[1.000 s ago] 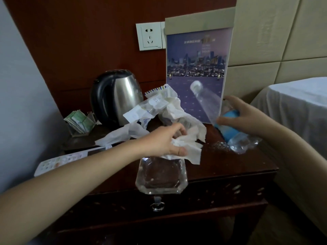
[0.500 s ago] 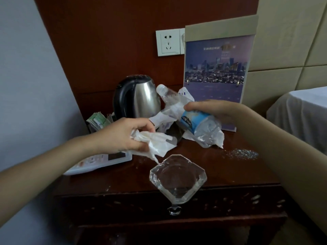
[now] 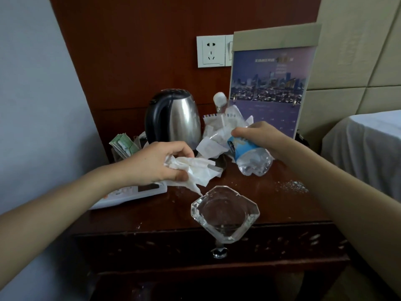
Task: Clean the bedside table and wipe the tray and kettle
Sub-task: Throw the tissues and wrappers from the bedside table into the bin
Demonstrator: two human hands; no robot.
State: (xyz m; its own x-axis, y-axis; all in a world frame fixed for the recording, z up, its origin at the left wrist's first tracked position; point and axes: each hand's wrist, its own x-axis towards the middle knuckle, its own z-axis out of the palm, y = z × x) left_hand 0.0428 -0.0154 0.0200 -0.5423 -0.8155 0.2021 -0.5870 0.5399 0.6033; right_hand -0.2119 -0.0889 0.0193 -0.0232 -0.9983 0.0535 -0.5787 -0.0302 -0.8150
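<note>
A steel kettle (image 3: 173,118) with a black handle stands at the back of the dark wooden bedside table (image 3: 282,211). My left hand (image 3: 158,164) is closed on crumpled white tissues (image 3: 195,170) in front of the kettle. My right hand (image 3: 258,137) grips a crushed clear plastic bottle (image 3: 251,157) with a blue label, together with some white wrappers (image 3: 219,135), just right of the kettle. A glass ashtray (image 3: 224,213) sits at the table's front edge. Spilled white grains (image 3: 290,185) lie on the table's right side. The tray is hidden.
A white remote or phone (image 3: 130,192) lies under my left wrist. Green packets (image 3: 123,144) stand left of the kettle. A purple city-skyline card (image 3: 269,88) leans on the wall below a socket (image 3: 210,51). A white-covered bed (image 3: 368,148) is at the right.
My right hand carried the bottle left onto the wrapper pile beside the kettle. My left hand drew the tissues back toward the left, off the ashtray. The camera view shifted left.
</note>
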